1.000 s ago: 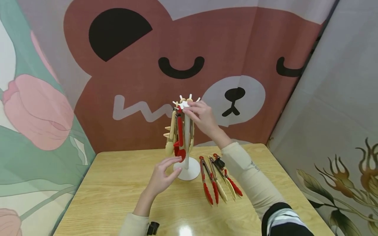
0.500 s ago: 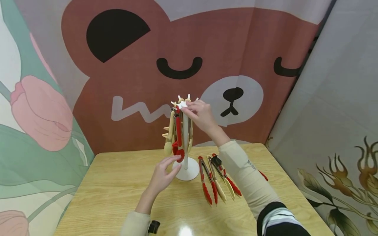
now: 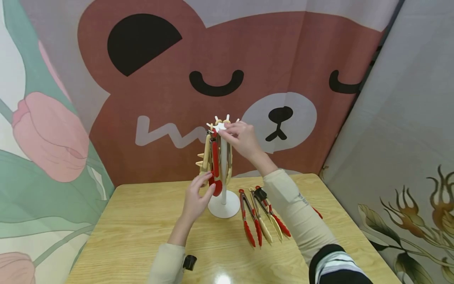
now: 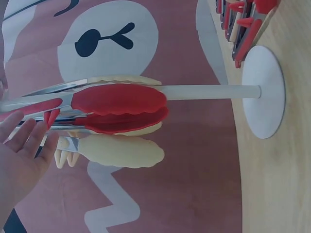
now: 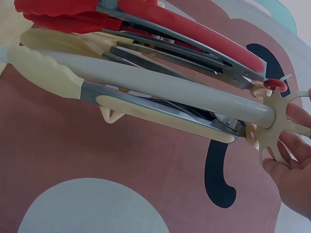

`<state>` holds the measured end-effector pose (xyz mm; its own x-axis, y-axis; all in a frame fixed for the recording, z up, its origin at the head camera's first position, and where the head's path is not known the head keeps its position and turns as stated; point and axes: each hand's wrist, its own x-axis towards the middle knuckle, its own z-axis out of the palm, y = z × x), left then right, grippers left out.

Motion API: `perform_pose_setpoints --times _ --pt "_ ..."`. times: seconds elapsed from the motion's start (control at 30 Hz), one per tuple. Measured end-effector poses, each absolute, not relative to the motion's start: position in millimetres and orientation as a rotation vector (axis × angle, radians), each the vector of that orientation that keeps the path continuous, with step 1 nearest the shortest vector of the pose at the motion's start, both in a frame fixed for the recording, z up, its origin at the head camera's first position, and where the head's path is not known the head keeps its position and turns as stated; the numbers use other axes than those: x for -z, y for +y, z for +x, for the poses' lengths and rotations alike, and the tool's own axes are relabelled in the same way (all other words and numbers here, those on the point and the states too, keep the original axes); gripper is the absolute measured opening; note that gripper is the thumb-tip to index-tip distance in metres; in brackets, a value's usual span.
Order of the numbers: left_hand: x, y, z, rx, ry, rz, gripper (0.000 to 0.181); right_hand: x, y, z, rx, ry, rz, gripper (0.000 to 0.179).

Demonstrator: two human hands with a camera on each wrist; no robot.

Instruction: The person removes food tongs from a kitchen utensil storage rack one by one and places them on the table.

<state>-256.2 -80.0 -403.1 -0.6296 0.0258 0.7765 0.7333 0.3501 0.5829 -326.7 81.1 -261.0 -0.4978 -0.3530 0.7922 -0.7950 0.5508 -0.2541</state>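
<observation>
A white stand (image 3: 224, 204) with a hooked top (image 5: 278, 124) carries several tongs hung by their loops. Red tongs (image 4: 119, 99) hang at its front left, and cream tongs (image 4: 121, 151) hang beside them. My right hand (image 3: 244, 140) pinches the white hooks at the top between thumb and fingers. Lower down, my left hand (image 3: 196, 197) is beside the red tongs, its fingers extended and slightly spread near their red heads. In the left wrist view those fingers (image 4: 35, 141) lie by the red tongs' handles; whether they touch is unclear.
Several red and cream tongs (image 3: 247, 217) lie on the wooden table (image 3: 142, 221) right of the stand. A red tip (image 3: 317, 213) shows beyond my right forearm. A curtain with a bear print (image 3: 159, 157) hangs behind the table.
My left hand has moved up from the bottom of the red tongs to higher beside them. My right hand stays at the stand's top.
</observation>
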Motion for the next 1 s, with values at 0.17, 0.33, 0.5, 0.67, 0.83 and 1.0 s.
perform_pose_setpoints --times 0.17,0.33,0.5,0.67,0.83,1.0 --pt "398 -82 -269 1.322 -1.893 -0.626 0.029 261 81 -326 -0.806 -2.107 0.903 0.021" --pt "395 -80 -279 1.288 -1.921 -0.581 0.032 261 80 -325 -0.794 -2.112 0.901 0.022" --pt "396 -77 -286 1.271 -2.026 -0.524 0.036 261 80 -326 -0.797 -2.111 0.896 0.021" --pt "401 -73 -290 1.268 -2.083 -0.496 0.032 260 81 -325 -0.805 -2.124 0.885 0.021" --pt "403 -70 -289 1.280 -2.117 -0.458 0.019 261 80 -325 -0.804 -2.153 0.881 0.021" --pt "400 -67 -288 1.286 -2.133 -0.464 0.015 260 80 -326 -0.814 -2.135 0.885 0.020"
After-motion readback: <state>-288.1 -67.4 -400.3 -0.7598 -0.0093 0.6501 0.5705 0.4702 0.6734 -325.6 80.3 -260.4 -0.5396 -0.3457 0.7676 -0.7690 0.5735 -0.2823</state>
